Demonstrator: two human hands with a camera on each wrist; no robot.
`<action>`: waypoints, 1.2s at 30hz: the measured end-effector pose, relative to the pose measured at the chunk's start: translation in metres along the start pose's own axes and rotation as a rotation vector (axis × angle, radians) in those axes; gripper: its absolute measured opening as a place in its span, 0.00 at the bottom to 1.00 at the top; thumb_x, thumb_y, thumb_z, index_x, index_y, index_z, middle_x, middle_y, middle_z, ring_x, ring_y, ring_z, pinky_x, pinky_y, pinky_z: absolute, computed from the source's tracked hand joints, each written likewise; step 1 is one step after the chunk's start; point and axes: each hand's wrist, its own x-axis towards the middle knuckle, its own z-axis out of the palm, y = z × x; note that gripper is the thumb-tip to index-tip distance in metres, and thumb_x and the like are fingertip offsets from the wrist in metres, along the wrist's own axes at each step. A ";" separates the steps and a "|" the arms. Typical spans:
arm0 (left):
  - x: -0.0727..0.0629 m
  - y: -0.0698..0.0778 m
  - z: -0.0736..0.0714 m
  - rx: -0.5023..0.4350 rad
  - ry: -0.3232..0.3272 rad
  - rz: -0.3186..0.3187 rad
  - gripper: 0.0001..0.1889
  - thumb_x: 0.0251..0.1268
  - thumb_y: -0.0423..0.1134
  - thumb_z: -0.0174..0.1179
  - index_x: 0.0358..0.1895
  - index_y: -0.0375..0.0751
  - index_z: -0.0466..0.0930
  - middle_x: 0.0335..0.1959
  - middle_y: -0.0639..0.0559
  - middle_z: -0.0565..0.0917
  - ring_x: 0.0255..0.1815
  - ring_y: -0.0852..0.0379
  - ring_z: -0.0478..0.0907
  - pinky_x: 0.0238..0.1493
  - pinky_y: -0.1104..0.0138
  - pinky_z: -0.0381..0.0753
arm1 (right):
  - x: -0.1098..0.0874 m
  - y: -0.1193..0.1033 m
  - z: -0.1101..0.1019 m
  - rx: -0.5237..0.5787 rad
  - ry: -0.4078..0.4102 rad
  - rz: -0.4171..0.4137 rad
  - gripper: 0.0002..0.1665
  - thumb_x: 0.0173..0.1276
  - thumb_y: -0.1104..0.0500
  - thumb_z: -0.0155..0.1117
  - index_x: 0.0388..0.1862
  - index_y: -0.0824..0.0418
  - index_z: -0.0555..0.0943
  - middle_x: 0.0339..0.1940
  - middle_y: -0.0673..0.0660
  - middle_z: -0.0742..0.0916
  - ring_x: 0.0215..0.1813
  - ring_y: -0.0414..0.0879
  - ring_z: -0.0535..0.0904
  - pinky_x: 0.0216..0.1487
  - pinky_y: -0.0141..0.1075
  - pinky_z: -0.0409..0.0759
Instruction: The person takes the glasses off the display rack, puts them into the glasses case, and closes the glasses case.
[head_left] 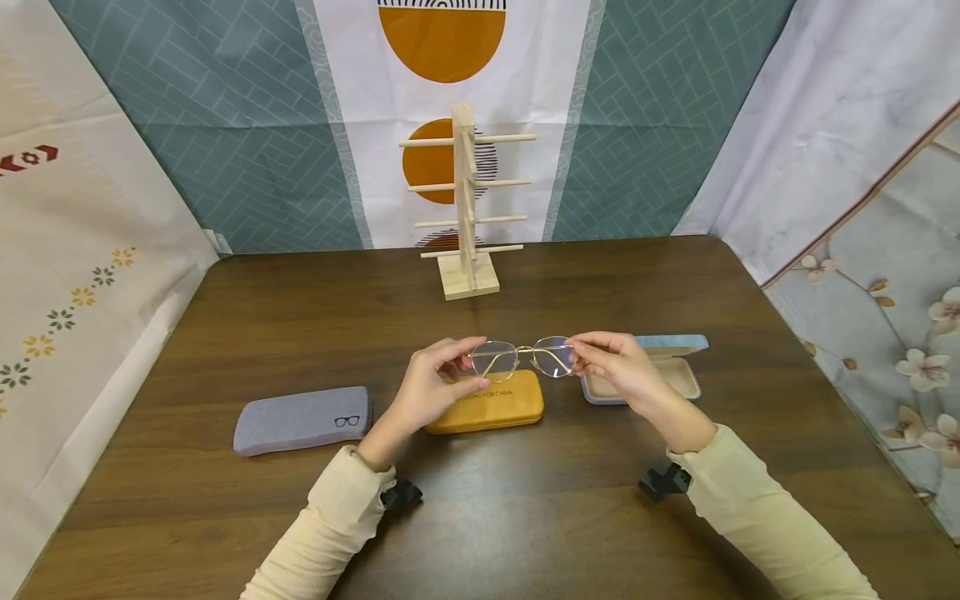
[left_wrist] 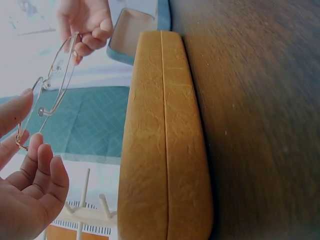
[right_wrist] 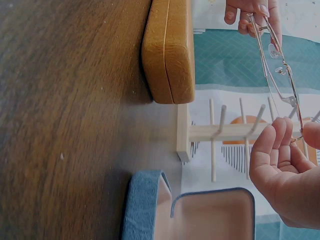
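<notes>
Thin gold-rimmed eyeglasses (head_left: 494, 360) are held up level between the two hands, their temples appearing folded behind the lenses. My left hand (head_left: 429, 382) pinches one end of the frame, and my right hand (head_left: 621, 367) pinches the other end. Below and just behind the left fingers lies a closed mustard-yellow glasses case (head_left: 491, 411). An opened blue glasses case (head_left: 670, 341) with a beige lining stands by the right hand, partly hidden by it. In the left wrist view, the eyeglasses (left_wrist: 59, 95) hang apart from the yellow case (left_wrist: 150, 135).
A closed grey glasses case (head_left: 300, 421) with a small spectacles print lies left of the left hand. At the back of the brown table (head_left: 330, 308) stands a wooden display rack (head_left: 465, 192) with several pegs. Patterned cloths hang behind and at both sides.
</notes>
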 end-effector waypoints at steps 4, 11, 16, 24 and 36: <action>0.002 0.002 0.003 0.001 -0.004 0.002 0.22 0.41 0.20 0.68 0.46 0.23 0.77 0.25 0.33 0.75 0.29 0.38 0.73 0.28 0.51 0.76 | -0.003 0.000 -0.005 0.015 -0.004 -0.006 0.15 0.68 0.66 0.53 0.47 0.77 0.74 0.30 0.53 0.82 0.33 0.42 0.78 0.40 0.32 0.79; 0.005 0.005 0.012 0.023 -0.011 0.007 0.22 0.41 0.21 0.68 0.46 0.24 0.77 0.25 0.35 0.76 0.29 0.41 0.73 0.27 0.51 0.76 | -0.008 0.000 -0.013 0.023 -0.003 -0.009 0.12 0.68 0.65 0.54 0.45 0.73 0.76 0.30 0.53 0.82 0.33 0.42 0.77 0.40 0.33 0.78; 0.007 -0.010 0.022 0.041 -0.013 0.018 0.23 0.41 0.25 0.70 0.47 0.29 0.79 0.25 0.40 0.77 0.29 0.47 0.73 0.27 0.57 0.76 | -0.013 0.000 -0.019 0.029 0.005 -0.003 0.11 0.67 0.65 0.54 0.44 0.71 0.77 0.31 0.55 0.82 0.34 0.42 0.77 0.40 0.34 0.78; 0.008 -0.032 0.038 0.076 -0.013 0.048 0.24 0.41 0.30 0.72 0.48 0.34 0.80 0.25 0.46 0.77 0.29 0.55 0.73 0.27 0.67 0.75 | -0.020 0.001 -0.030 0.049 0.020 -0.002 0.08 0.66 0.65 0.55 0.41 0.61 0.81 0.32 0.54 0.83 0.34 0.41 0.78 0.40 0.32 0.78; 0.012 -0.033 0.052 0.115 -0.048 0.083 0.23 0.40 0.32 0.73 0.47 0.35 0.80 0.24 0.51 0.76 0.27 0.57 0.72 0.25 0.71 0.74 | -0.026 0.003 -0.042 0.067 0.017 -0.008 0.09 0.66 0.67 0.55 0.38 0.59 0.82 0.30 0.53 0.82 0.33 0.41 0.78 0.39 0.31 0.79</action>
